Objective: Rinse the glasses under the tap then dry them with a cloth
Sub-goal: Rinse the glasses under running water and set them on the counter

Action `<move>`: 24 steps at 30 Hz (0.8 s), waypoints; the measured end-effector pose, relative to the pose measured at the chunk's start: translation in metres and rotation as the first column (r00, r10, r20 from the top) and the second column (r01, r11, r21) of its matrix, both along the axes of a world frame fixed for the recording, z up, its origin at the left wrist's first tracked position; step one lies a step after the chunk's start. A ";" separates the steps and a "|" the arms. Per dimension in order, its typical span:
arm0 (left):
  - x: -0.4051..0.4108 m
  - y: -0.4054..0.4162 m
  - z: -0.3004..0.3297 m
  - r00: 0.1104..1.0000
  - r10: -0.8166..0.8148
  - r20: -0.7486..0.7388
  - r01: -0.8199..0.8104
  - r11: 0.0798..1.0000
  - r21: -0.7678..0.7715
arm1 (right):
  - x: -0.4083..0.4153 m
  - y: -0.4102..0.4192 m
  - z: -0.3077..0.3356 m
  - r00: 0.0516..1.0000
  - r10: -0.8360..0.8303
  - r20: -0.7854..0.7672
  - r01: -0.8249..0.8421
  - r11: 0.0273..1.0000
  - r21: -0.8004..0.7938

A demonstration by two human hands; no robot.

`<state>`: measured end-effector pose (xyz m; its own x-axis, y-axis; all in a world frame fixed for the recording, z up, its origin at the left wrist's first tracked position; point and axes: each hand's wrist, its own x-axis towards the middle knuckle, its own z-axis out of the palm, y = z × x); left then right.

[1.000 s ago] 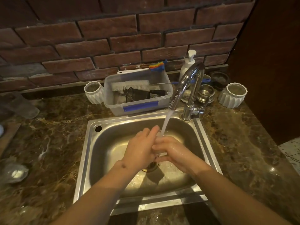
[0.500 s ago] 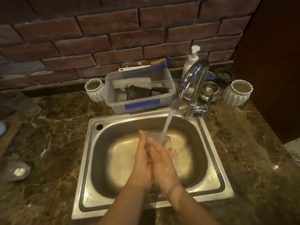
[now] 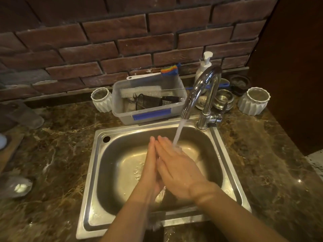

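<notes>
Over the steel sink (image 3: 90,173) my left hand (image 3: 150,165) and my right hand (image 3: 180,170) are pressed palm to palm with the fingers straight. Water runs from the chrome tap (image 3: 201,91) and its stream (image 3: 178,135) lands on the back of my right hand. I see nothing held between the palms. A clear glass (image 3: 28,117) lies blurred on the counter at the far left. Another clear glass (image 3: 16,186) sits lower left.
Behind the sink stands a plastic tub (image 3: 150,114) with a bottle brush and a dark strainer. Two white ribbed pots (image 3: 102,100) (image 3: 254,100), a soap pump (image 3: 203,67) and steel bowls (image 3: 223,99) line the brick wall. A wooden board edge (image 3: 10,149) shows left.
My hands have gone from clasped, rubbing under the stream, to flat palm against palm with fingers pointing away. The camera has tilted slightly; the tap keeps running.
</notes>
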<state>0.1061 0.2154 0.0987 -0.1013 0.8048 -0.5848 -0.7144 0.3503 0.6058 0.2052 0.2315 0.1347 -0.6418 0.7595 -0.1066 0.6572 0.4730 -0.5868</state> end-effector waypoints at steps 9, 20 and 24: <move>-0.002 0.013 -0.017 0.991 0.033 -0.129 -0.039 0.998 -0.042 | -0.002 -0.015 -0.005 0.994 -0.105 -0.028 0.101 0.987 -0.126; -0.009 0.008 -0.011 0.993 -0.042 0.113 0.072 0.960 -0.272 | 0.010 0.019 -0.018 0.977 -0.177 -0.118 0.141 0.955 -0.262; 0.005 0.018 0.002 0.987 -0.159 -0.004 0.155 0.969 -0.192 | 0.016 0.022 -0.026 0.961 -0.277 -0.003 0.277 0.960 -0.048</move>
<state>0.1108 0.2338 0.1004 0.0050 0.6852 -0.7283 -0.6299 0.5678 0.5299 0.2216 0.2530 0.1082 -0.4084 0.9020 -0.1404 0.7527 0.2457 -0.6108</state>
